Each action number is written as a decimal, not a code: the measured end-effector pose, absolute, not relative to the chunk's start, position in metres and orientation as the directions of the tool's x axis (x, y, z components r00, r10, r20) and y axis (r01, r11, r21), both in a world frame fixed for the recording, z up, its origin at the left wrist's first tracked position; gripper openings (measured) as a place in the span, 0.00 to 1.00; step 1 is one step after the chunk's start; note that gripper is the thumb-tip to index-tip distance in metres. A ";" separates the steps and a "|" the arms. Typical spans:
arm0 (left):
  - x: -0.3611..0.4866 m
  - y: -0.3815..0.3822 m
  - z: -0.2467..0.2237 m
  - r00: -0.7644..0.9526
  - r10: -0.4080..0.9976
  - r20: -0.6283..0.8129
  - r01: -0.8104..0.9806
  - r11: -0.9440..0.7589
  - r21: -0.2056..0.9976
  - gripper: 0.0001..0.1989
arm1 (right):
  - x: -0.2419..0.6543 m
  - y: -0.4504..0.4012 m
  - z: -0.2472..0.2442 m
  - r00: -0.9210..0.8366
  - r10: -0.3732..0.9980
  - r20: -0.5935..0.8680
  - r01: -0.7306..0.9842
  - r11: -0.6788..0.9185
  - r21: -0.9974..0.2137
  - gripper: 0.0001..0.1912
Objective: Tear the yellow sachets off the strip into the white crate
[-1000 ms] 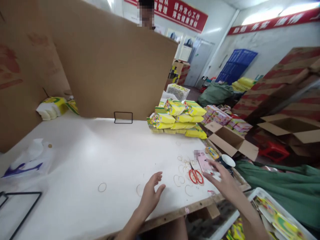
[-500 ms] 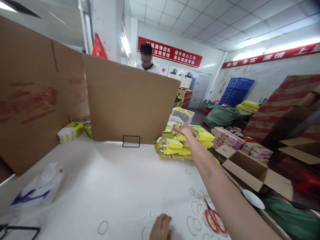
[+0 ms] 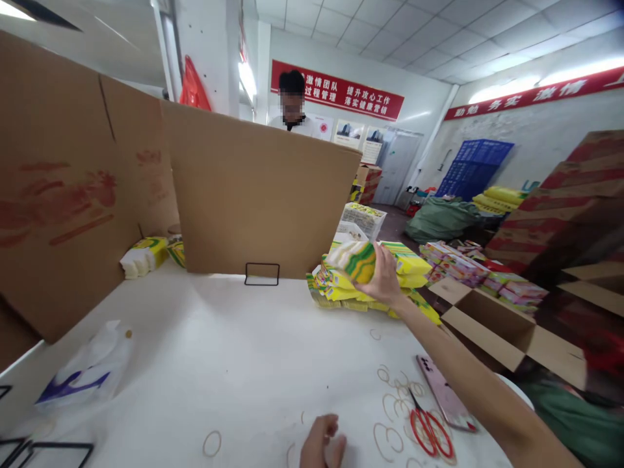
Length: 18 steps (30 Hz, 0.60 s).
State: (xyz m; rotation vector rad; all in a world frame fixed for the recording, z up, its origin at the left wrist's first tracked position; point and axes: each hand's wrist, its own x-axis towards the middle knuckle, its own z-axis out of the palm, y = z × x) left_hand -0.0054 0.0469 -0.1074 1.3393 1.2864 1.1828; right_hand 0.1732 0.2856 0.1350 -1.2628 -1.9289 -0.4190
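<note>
My right hand [image 3: 383, 279] grips a bundle of yellow, green and white striped packaging [image 3: 353, 261], blurred by motion, just above a pile of similar yellow packages [image 3: 414, 279] at the table's far right. Whether the bundle is bags or flat boxes I cannot tell. At the bottom middle, my left hand [image 3: 322, 443] rests over the white table [image 3: 234, 357], fingers loosely bent, thumb apart, nothing held. Right of it lie red-handled scissors [image 3: 431, 432], several rubber bands [image 3: 389, 439] and a pink phone [image 3: 446, 393].
Cardboard panels [image 3: 263, 201] stand along the back and left. A black wire stand [image 3: 262, 274] is at the panel's foot. A plastic bag [image 3: 88, 374] and white-yellow packets [image 3: 145, 257] lie left. An open carton [image 3: 492, 325] stands right. A person [image 3: 292, 104] is behind the panel.
My right hand has lifted a striped bundle off the pile and drawn it nearer. The phone under my forearm has come into sight. My left thumb and fingers have parted; the view has shifted slightly.
</note>
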 end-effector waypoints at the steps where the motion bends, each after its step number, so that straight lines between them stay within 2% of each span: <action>1: -0.008 0.048 -0.096 0.002 0.999 -0.050 0.004 0.050 0.999 0.26 | 0.176 0.263 0.121 -0.311 0.547 0.777 0.834 0.549 -0.053 0.46; 2: -0.012 0.051 -0.082 0.049 0.984 -0.173 -0.144 0.178 0.973 0.30 | 0.179 0.240 0.106 -0.391 0.495 0.776 0.789 0.614 0.006 0.43; 4: -0.022 0.058 -0.051 0.255 0.897 -0.360 -0.421 0.438 0.794 0.39 | 0.184 0.195 0.073 -0.534 0.442 0.721 0.699 0.710 0.082 0.34; 5: -0.028 0.063 -0.037 0.404 0.838 -0.366 -0.498 0.537 0.681 0.43 | 0.187 0.175 0.057 -0.604 0.420 0.677 0.646 0.756 0.107 0.29; 7: -0.040 0.070 -0.014 0.564 0.791 -0.236 -0.584 0.585 0.563 0.43 | 0.189 0.141 0.030 -0.722 0.370 0.585 0.532 0.838 0.126 0.18; 8: -0.043 0.072 -0.006 0.600 0.775 -0.197 -0.583 0.593 0.556 0.42 | 0.190 0.128 0.020 -0.757 0.353 0.549 0.489 0.864 0.119 0.15; 10: -0.047 0.070 0.001 0.619 0.750 -0.233 -0.530 0.618 0.581 0.36 | 0.189 0.110 0.007 -0.768 0.385 0.512 0.477 0.877 0.056 0.14; 12: -0.044 0.063 0.003 0.579 0.775 -0.255 -0.544 0.600 0.587 0.34 | 0.185 0.097 0.004 -0.698 0.483 0.529 0.533 0.843 -0.068 0.16; 14: -0.040 0.053 0.003 0.511 0.823 -0.249 -0.591 0.547 0.593 0.34 | 0.179 0.085 0.005 -0.573 0.595 0.563 0.568 0.784 -0.250 0.17; 16: -0.035 0.044 0.004 0.437 0.866 -0.242 -0.614 0.484 0.623 0.32 | 0.169 0.073 0.006 -0.392 0.737 0.551 0.542 0.669 -0.509 0.20; 18: -0.031 0.039 0.004 0.357 0.899 -0.255 -0.590 0.429 0.685 0.29 | 0.155 0.061 0.003 -0.179 0.895 0.409 0.406 0.446 -0.798 0.26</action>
